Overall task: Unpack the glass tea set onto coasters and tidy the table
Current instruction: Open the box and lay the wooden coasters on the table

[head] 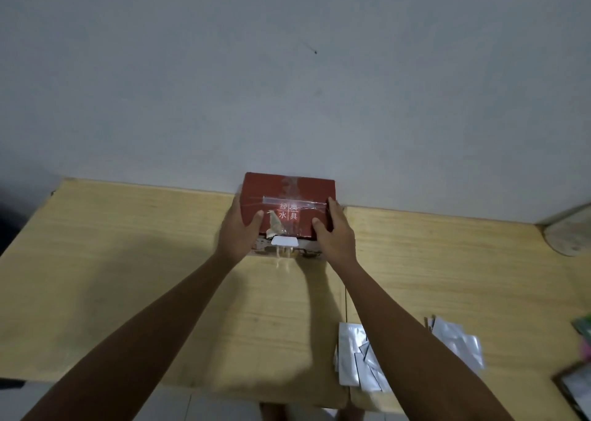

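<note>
Both hands, left hand (238,232) and right hand (335,230), gripped a dark red box (287,203) by its sides. Clear tape crossed its lid, white characters printed there. It sat against the wall on the wooden counter (128,260).

One red box (288,209) sits between the fingers of two hands, the left hand (238,232) and the right hand (335,228). Silver foil packets (361,363) lie well short of the fingers in two heaps; their number cannot be told.
</note>
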